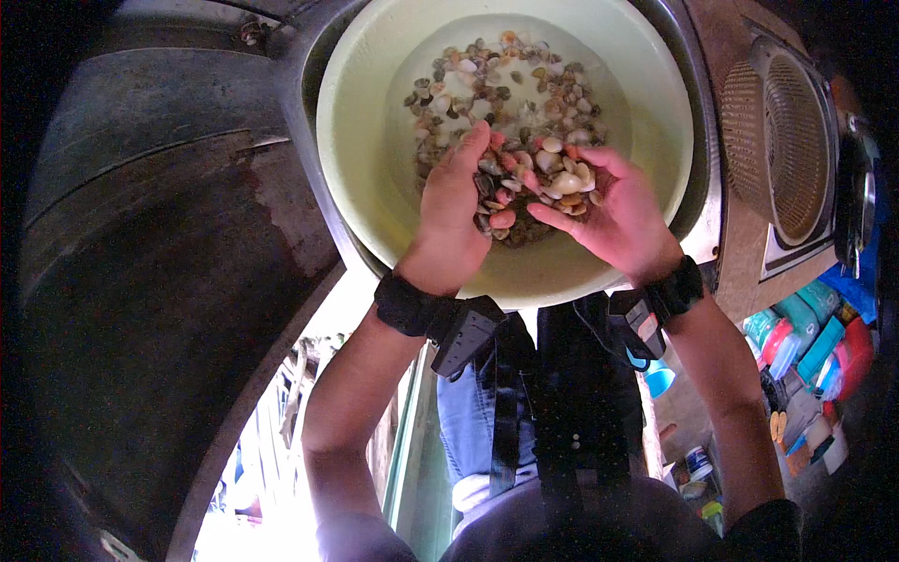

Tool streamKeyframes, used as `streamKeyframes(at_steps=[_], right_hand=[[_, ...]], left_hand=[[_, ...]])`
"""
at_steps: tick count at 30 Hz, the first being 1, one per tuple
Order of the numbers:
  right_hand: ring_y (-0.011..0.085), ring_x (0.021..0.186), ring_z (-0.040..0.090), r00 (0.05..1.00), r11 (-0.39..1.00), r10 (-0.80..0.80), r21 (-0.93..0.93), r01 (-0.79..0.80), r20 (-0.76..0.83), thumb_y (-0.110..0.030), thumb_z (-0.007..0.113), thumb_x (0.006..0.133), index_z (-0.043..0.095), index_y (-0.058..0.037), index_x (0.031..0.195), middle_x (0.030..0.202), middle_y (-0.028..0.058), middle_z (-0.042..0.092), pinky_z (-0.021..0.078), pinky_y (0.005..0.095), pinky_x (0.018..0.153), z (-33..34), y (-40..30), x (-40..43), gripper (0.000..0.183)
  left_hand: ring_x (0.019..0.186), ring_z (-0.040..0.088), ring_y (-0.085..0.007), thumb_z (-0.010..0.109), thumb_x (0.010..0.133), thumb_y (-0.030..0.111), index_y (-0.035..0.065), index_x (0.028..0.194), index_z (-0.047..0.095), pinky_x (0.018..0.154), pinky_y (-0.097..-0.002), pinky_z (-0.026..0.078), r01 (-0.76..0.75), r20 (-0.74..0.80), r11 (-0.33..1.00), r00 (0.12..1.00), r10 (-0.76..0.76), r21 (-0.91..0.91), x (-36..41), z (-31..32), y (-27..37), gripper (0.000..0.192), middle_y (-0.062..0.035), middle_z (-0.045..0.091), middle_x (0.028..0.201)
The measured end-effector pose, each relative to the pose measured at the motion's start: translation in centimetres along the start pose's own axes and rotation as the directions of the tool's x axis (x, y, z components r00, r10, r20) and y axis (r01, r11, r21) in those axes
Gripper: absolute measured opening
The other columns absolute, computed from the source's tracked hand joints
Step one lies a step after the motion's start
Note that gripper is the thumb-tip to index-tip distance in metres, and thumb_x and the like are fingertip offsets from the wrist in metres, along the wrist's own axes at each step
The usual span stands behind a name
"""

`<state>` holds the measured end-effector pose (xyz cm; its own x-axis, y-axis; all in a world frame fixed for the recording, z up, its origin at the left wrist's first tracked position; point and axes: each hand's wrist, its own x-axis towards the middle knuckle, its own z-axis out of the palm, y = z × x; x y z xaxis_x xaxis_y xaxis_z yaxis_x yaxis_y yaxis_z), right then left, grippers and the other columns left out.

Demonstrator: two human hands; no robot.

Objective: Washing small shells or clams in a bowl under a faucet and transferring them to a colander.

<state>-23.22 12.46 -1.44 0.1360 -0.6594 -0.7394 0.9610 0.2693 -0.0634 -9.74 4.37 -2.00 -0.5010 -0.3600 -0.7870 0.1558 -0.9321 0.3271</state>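
A pale round basin [362,204] with water in it sits inside a metal sink. Many small clams in their shells [491,77] lie spread over its bottom, under the water. My left hand [460,197] is at the basin's near side, cupped around darker shells at its palm and fingers. Beside it, my right hand [611,204] is turned palm up, holding a heap of paler clams [570,179] on its fingers. The fingertips of both hands are close together, partly hidden among the shells. Each wrist wears a black strap with a small black device.
The sink's metal rim [326,190] surrounds the basin. A woven-looking perforated basket [793,147] stands tilted on the counter at the right, near a dark round lid or pan [857,197]. Coloured plastic containers [793,323] lie lower right. A large dark curved surface [154,281] fills the left.
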Motion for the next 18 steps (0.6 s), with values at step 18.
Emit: streamKeyframes(at_steps=[18], right_hand=[[0.0216,0.096,0.047,0.993,0.999,-0.026,-0.02,0.028,0.114,-0.029,0.03,0.083,0.04,-0.0065,0.111,0.106,0.0083,0.048,0.0396,0.0399,0.081,0.3,-1.2,-1.2,0.037]], left_hand=[[0.077,0.055,-0.0249,0.021,0.084,0.032,0.0009,0.094,0.043,0.069,-0.0357,0.046,-0.032,0.129,0.996,0.991,0.042,-0.083,-1.4,1.1,1.1,0.04,-0.0126,0.054,0.088]])
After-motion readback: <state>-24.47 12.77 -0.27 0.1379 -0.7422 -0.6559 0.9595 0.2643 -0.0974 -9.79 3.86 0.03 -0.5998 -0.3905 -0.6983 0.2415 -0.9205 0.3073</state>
